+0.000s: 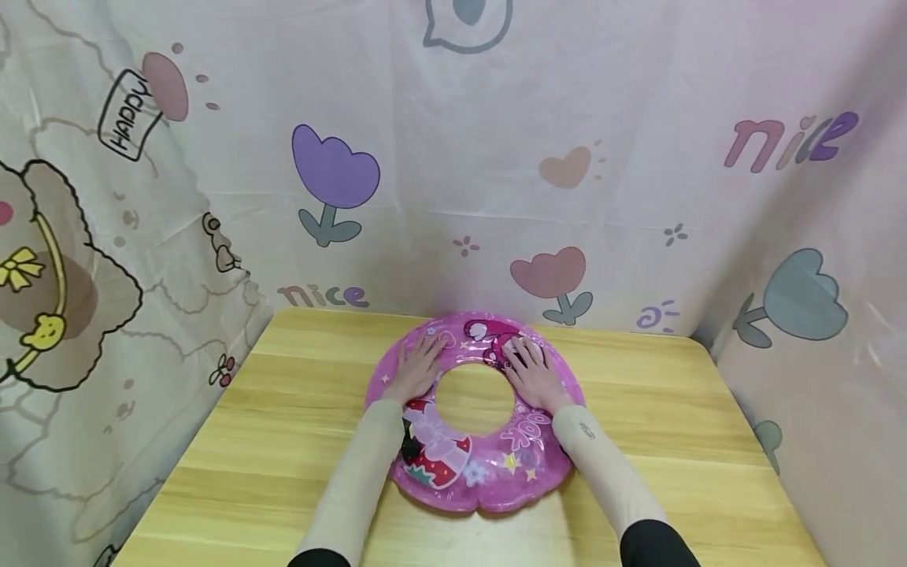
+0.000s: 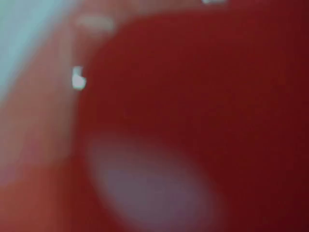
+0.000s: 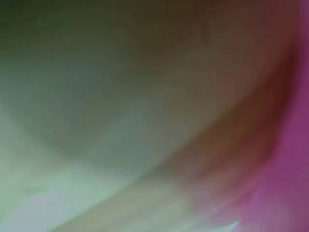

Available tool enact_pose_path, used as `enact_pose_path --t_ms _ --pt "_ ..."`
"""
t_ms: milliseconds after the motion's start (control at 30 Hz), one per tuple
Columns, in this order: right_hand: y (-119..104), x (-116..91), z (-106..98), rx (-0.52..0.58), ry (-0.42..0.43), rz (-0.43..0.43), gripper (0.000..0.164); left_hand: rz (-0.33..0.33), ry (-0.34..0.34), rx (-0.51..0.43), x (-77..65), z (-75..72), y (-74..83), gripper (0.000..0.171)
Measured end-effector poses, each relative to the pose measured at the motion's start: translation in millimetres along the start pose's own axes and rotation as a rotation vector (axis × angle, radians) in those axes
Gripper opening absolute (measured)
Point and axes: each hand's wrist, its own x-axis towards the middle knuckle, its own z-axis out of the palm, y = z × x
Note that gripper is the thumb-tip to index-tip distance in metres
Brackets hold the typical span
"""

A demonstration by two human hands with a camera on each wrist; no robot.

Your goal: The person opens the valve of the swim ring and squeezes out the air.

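A pink inflatable swim ring [image 1: 489, 488] with strawberry, star and cartoon prints lies flat on the wooden table, seen in the head view. My left hand [image 1: 416, 368] rests on its upper left part, fingers extended and pointing away from me. On the upper right part lies my right hand [image 1: 536, 376], its fingers spread over the printed figure. Both palms face down on the ring, and neither hand grips it. Close, blurred red fills the left wrist view. The right wrist view holds a blurred pink edge of the swim ring [image 3: 294, 159] and little else that is distinct.
The light wooden table [image 1: 283, 449] extends around the ring on all sides. Behind it hangs a pale curtain [image 1: 439, 142] printed with flowers, hearts and words, and more of this cloth stands along the left and right sides.
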Motion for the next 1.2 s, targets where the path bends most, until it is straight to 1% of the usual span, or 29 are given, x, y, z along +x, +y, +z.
enact_pose_path --t_ms 67,133,167,233,267,333,400,433,500,567,600,667,733,767,833,933,1033,1133,1200 --pt "1 -3 0 0.010 0.058 -0.053 0.051 0.067 0.112 -0.068 -3.4 3.7 -5.5 0.047" --pt "3 -4 -1 -0.007 0.111 -0.124 0.048 0.118 0.191 -0.086 -5.1 8.3 -11.2 0.041" --pt "3 -5 -2 -0.020 0.129 -0.149 0.046 0.137 0.210 -0.095 -5.7 8.9 -12.7 0.039" --pt "3 -6 -5 -0.064 0.159 -0.197 0.044 0.169 0.227 -0.102 -6.4 8.6 -13.3 0.036" --pt "2 -7 -8 -0.078 0.166 -0.218 0.043 0.184 0.215 -0.095 -7.0 6.1 -12.4 0.036" --pt "2 -10 -15 -0.112 0.163 -0.240 0.045 0.219 0.151 -0.072 -10.3 -2.4 -10.7 0.037" --pt "1 -17 -24 -0.120 0.137 -0.271 0.050 0.241 0.038 -0.041 -19.0 -17.8 -6.3 0.042" --pt "1 -22 -29 -0.109 0.112 -0.286 0.053 0.250 -0.025 -0.012 -23.9 -24.3 -6.1 0.046" --pt "2 -34 -36 -0.086 0.049 -0.299 0.059 0.243 -0.146 0.068 -36.1 -36.7 -6.7 0.055" --pt "3 -47 -41 -0.060 -0.026 -0.285 0.062 0.221 -0.226 0.154 -47.3 -43.1 -9.3 0.063" --pt "5 -54 -41 -0.046 -0.066 -0.268 0.062 0.217 -0.247 0.191 -52.1 -44.0 -11.1 0.065" --pt "7 -64 -38 -0.045 -0.130 -0.226 0.062 0.216 -0.262 0.260 -59.7 -42.1 -14.8 0.069" --pt "9 -70 -33 -0.050 -0.155 -0.194 0.062 0.222 -0.253 0.302 -63.7 -37.4 -17.9 0.070" --pt "10 -72 -30 -0.060 -0.157 -0.186 0.062 0.228 -0.242 0.318 -65.0 -34.9 -18.9 0.069" --pt "11 -74 -25 -0.073 -0.131 -0.182 0.062 0.248 -0.206 0.351 -66.5 -30.2 -20.6 0.070" --pt "12 -76 -18 -0.106 -0.094 -0.184 0.063 0.259 -0.175 0.398 -68.8 -26.0 -22.4 0.070" --pt "10 -79 -15 -0.136 -0.074 -0.178 0.063 0.267 -0.161 0.406 -72.2 -23.4 -23.4 0.072" --pt "6 -83 -15 -0.170 -0.058 -0.171 0.063 0.270 -0.150 0.383 -74.8 -20.6 -24.1 0.077" --pt "4 -86 -15 -0.198 -0.046 -0.182 0.063 0.267 -0.145 0.371 -76.5 -19.6 -23.7 0.082"
